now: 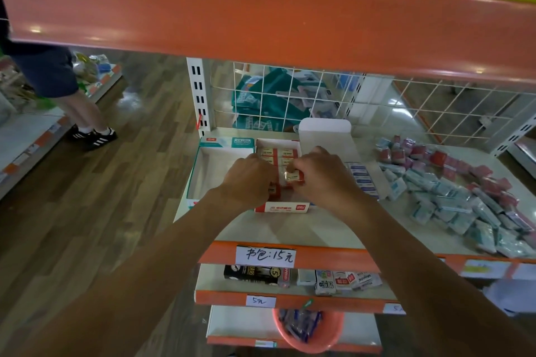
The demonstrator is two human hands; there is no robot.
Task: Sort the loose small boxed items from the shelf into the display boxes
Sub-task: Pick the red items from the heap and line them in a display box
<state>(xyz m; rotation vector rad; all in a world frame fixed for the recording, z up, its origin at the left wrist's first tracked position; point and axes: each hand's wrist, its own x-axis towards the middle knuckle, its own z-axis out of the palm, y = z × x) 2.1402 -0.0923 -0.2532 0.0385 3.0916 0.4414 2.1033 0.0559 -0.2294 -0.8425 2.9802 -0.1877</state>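
Note:
A red-and-white display box (282,208) stands on the shelf with rows of small red-and-white boxed items (278,153) packed in its far half. Both my hands reach into it. My right hand (322,175) pinches a small red-and-white boxed item (294,176) over the box's middle. My left hand (249,180) has its fingers curled down at another small red item (274,191) near the box's front. To the left stands a teal display box (203,171), its inside bare white. A display box with blue-and-white items (362,180) lies to the right, partly behind my right wrist.
A heap of loose teal, white and pink small boxed items (458,194) covers the right of the shelf. An orange shelf beam (261,17) hangs overhead. A wire grid (377,101) closes the back. A person's legs (84,116) stand in the aisle at left. Lower shelves hold more goods.

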